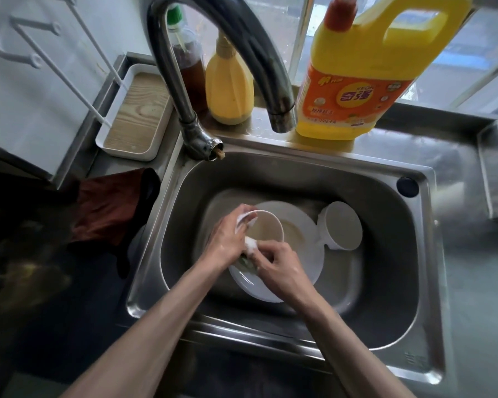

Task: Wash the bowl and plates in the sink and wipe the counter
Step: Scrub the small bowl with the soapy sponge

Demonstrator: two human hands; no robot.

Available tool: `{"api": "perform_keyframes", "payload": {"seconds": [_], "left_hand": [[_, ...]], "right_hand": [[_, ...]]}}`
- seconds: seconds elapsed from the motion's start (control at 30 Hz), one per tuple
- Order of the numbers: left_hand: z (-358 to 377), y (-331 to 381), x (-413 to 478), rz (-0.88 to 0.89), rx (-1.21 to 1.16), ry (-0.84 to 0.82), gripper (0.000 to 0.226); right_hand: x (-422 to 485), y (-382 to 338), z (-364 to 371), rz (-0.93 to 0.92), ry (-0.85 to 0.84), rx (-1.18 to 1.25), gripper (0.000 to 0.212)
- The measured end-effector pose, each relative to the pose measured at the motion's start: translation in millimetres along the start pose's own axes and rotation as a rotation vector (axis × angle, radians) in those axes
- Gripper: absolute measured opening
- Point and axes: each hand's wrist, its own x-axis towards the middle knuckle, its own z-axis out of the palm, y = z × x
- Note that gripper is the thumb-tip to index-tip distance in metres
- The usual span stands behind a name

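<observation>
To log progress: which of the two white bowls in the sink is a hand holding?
The left bowl, its rim gripped by the left hand; the right bowl lies tilted, untouched.

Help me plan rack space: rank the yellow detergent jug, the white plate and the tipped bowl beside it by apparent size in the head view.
1. Detergent jug, though nearness to the camera may inflate it.
2. White plate, partly covered.
3. Tipped bowl, clearly smaller than the plate.
</observation>
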Motion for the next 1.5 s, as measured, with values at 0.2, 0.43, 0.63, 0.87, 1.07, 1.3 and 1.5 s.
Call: {"api": "perform_keyframes", "payload": {"seconds": [0.2, 0.43, 0.63, 0.87, 1.07, 1.3, 1.5], "left_hand": [[-6.3, -22.2, -6.8, -0.044, 0.112, -0.100, 0.023], [-15.0, 3.4, 6.8, -0.093, 0.199, -0.297, 0.037], [-10.9, 2.3, 8.4, -0.100, 0.303, -0.215, 0.037], [-12.5, -4.1, 8.9, 0.028, 0.450, -0.247, 0.024], [-16.1, 8.3, 12.3, -0.019, 0.335, -0.316, 0.033], [-3.4, 14.5, -21.3, -0.001, -0.382, -0.134, 0.045], [38.5, 0.6, -31.1, 0.106, -0.422, 0.312, 0.060]], "right_hand": [[-1.5, 17.5, -9.2, -0.404, -0.064, -0.786, 0.011], [-6.2, 18.0, -9.3, -0.601, 0.246, -1.028, 0.023], [-17.5, 13.9, 4.7, -0.133, 0.058, -0.331, 0.014], [-17.4, 23.2, -4.0, -0.288, -0.012, -0.567, 0.021], [-12.6, 21.7, -15.2, -0.358, 0.233, -0.836, 0.042], [-5.3, 24.1, -11.5, -0.074, 0.516, -0.281, 0.027], [-12.0, 16.1, 1.8, -0.056, 0.477, -0.216, 0.031]]}}
